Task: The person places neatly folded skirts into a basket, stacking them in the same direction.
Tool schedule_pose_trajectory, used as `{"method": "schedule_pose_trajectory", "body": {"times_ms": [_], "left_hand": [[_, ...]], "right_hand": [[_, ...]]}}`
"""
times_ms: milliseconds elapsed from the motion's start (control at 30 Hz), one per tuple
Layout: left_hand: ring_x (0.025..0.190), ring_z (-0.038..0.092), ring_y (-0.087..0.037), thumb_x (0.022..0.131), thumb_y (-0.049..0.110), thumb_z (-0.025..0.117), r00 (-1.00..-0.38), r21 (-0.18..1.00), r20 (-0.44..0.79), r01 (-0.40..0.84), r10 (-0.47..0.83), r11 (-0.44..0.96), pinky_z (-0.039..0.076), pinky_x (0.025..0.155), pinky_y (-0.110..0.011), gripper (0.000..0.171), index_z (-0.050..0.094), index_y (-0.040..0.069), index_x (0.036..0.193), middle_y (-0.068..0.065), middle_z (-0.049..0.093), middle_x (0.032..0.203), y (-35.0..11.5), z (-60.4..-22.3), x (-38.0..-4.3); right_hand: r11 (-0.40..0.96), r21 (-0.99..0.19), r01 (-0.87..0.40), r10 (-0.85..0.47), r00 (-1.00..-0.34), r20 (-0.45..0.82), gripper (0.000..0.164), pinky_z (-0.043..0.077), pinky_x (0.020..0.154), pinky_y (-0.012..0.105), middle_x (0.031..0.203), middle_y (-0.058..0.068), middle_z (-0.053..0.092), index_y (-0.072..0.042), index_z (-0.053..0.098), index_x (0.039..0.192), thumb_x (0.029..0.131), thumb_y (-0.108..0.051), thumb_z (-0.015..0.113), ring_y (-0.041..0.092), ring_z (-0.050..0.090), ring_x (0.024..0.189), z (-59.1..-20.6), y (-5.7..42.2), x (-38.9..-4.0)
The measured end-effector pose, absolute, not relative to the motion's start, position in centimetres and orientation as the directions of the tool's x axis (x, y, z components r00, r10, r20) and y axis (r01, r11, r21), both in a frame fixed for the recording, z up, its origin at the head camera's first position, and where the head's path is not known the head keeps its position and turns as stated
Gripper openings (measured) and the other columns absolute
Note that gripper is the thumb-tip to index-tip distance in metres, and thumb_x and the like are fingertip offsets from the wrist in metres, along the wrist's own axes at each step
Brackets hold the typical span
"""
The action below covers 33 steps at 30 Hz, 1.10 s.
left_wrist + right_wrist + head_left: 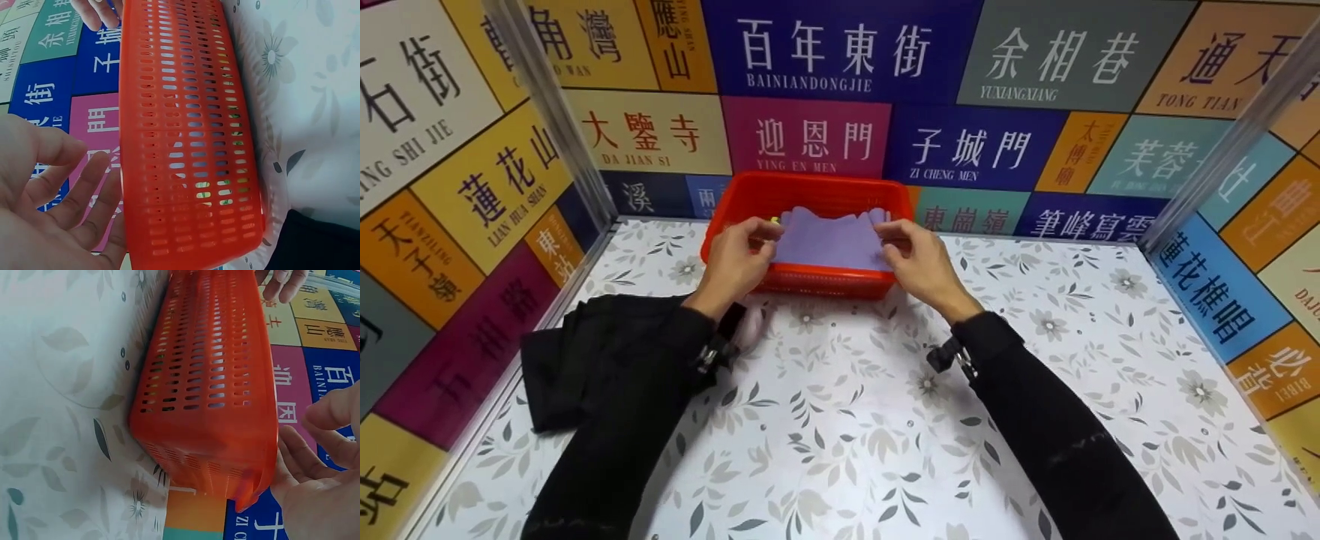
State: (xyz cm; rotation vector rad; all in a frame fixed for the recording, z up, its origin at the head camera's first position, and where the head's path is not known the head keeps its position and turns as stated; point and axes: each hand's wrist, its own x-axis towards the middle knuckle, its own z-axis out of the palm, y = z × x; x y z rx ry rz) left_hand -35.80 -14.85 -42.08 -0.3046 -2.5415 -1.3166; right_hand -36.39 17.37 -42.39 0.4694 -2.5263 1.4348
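A folded lilac cloth (pixel 832 238) lies inside a red plastic basket (pixel 825 283) at the back of the table. At the cloth's left edge is my left hand (pixel 737 259), its fingers bent over the basket rim. My right hand (pixel 921 259) is at the opposite edge, held much the same way. Both wrist views show the left hand (pixel 67 197) and right hand (pixel 320 461) with loosely bent fingers beside the rim, and no cloth shows between thumb and fingers. Through the slots of the basket wall (pixel 185 112), lilac and yellow-green patches appear.
Folded black fabric (pixel 585 360) lies on the table at the left, partly under my left sleeve. A pinkish object (pixel 751 328) shows beside the left wrist. Walls with printed signs stand behind and on both sides of the flower-patterned table (pixel 840 420).
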Motion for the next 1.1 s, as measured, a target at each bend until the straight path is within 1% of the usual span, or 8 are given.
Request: {"method": "schedule_pose_trajectory", "body": {"times_ms": [167,367,600,667,767,833,1033,1100], "left_hand": [[0.121,0.082,-0.036,0.112,0.010,0.068,-0.946,0.786,0.315,0.306,0.078,0.537,0.067,0.110,-0.050,0.029,0.082,0.007,0.137,-0.015,0.084,0.136,-15.4,-42.2,-34.4],[0.121,0.081,-0.034,0.112,0.007,0.069,-0.931,0.785,0.351,0.349,0.095,0.512,0.066,0.112,-0.052,0.028,0.082,0.005,0.136,-0.018,0.085,0.133,-16.1,-42.7,-32.5],[0.115,0.080,-0.033,0.109,0.004,0.071,-0.922,0.767,0.380,0.359,0.075,0.531,0.059,0.096,-0.034,0.030,0.082,0.004,0.137,-0.018,0.086,0.133,-17.4,-43.2,-30.3],[0.118,0.080,-0.034,0.109,0.005,0.071,-0.927,0.773,0.369,0.346,0.067,0.531,0.062,0.099,-0.037,0.031,0.081,0.004,0.138,-0.018,0.085,0.135,-17.7,-43.4,-29.7],[0.124,0.080,-0.035,0.110,0.004,0.070,-0.933,0.783,0.355,0.327,0.052,0.529,0.066,0.109,-0.050,0.031,0.080,0.004,0.140,-0.019,0.083,0.139,-18.3,-43.6,-28.8],[0.124,0.081,-0.037,0.111,0.003,0.069,-0.936,0.786,0.349,0.317,0.042,0.531,0.066,0.111,-0.055,0.031,0.080,0.004,0.140,-0.019,0.081,0.141,-18.8,-43.8,-28.4],[0.122,0.081,-0.039,0.112,0.009,0.076,-0.934,0.760,0.357,0.287,-0.004,0.583,0.064,0.109,-0.056,0.027,0.081,0.004,0.137,-0.019,0.082,0.137,-20.4,-43.9,-27.2],[0.124,0.082,-0.040,0.113,0.013,0.076,-0.939,0.755,0.343,0.267,-0.015,0.599,0.064,0.110,-0.057,0.027,0.081,0.004,0.138,-0.019,0.082,0.140,-21.1,-43.9,-26.8]], "right_hand": [[0.412,-0.807,-0.422,-0.172,-0.906,0.386,0.037,0.063,0.120,0.050,0.146,0.019,0.079,-0.004,0.076,0.148,0.113,-0.001,0.066,0.035,0.077,0.134,-42.8,17.7,-35.1],[0.398,-0.764,-0.508,-0.192,-0.861,0.472,0.038,0.065,0.116,0.050,0.147,0.018,0.077,-0.002,0.076,0.148,0.111,0.003,0.067,0.041,0.077,0.133,-43.6,18.4,-33.4],[0.403,-0.696,-0.594,-0.249,-0.803,0.541,0.041,0.063,0.119,0.054,0.146,0.018,0.076,-0.002,0.075,0.149,0.109,0.006,0.069,0.037,0.077,0.133,-44.6,19.3,-31.6],[0.414,-0.680,-0.605,-0.259,-0.795,0.549,0.041,0.062,0.120,0.055,0.147,0.016,0.075,-0.002,0.075,0.150,0.110,0.004,0.070,0.034,0.076,0.136,-44.8,19.7,-31.1],[0.445,-0.657,-0.608,-0.273,-0.791,0.547,0.042,0.062,0.121,0.055,0.149,0.014,0.075,-0.004,0.074,0.152,0.110,0.001,0.072,0.031,0.074,0.139,-45.3,20.3,-30.4],[0.469,-0.644,-0.605,-0.279,-0.793,0.542,0.043,0.061,0.121,0.053,0.149,0.012,0.075,-0.006,0.073,0.153,0.111,-0.001,0.074,0.028,0.073,0.141,-45.6,20.7,-29.9],[0.503,-0.627,-0.595,-0.298,-0.800,0.521,0.044,0.060,0.122,0.040,0.154,0.011,0.074,-0.008,0.073,0.155,0.111,-0.004,0.075,0.028,0.071,0.144,-46.5,21.8,-28.6],[0.507,-0.622,-0.596,-0.307,-0.800,0.516,0.043,0.060,0.121,0.041,0.154,0.011,0.073,-0.008,0.073,0.155,0.112,-0.006,0.075,0.028,0.070,0.146,-46.8,22.1,-28.1]]}}
